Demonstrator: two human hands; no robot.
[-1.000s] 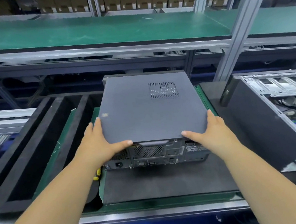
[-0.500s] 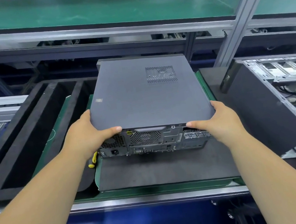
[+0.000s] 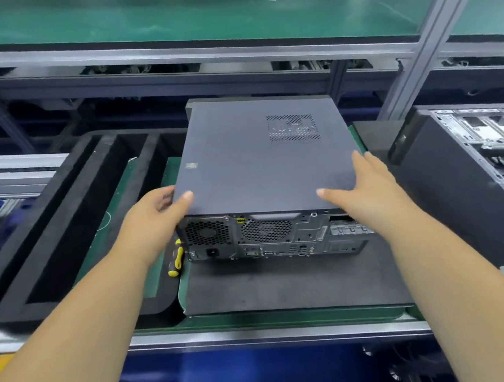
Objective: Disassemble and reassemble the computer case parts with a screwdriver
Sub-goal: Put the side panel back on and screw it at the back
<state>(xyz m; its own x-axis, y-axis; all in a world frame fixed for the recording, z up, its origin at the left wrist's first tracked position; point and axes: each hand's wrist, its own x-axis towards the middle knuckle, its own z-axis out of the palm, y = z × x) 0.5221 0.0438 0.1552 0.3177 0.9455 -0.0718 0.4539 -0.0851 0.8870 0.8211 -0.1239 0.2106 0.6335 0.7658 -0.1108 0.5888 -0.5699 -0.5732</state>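
A dark grey computer case (image 3: 269, 236) lies flat on a black foam mat (image 3: 288, 285), its rear ports and fans facing me. The grey side panel (image 3: 260, 164) with a vent grid lies on top of it. My left hand (image 3: 149, 223) grips the panel's near-left corner, thumb on top and fingers round the edge. At the near-right corner my right hand (image 3: 363, 192) rests flat, fingers straight along the right edge. A yellow-and-black screwdriver (image 3: 176, 258) lies left of the case, partly behind my left wrist.
A second case (image 3: 483, 179) with its inside exposed stands at the right, close to my right forearm. A black foam tray (image 3: 58, 235) with long slots fills the left. A metal rail (image 3: 263, 333) marks the bench's front edge; a green shelf (image 3: 190, 22) runs above.
The side panel has slid away from me and settled onto the case, so the rear face shows fully. My right hand went from holding the edge to lying flat on top.
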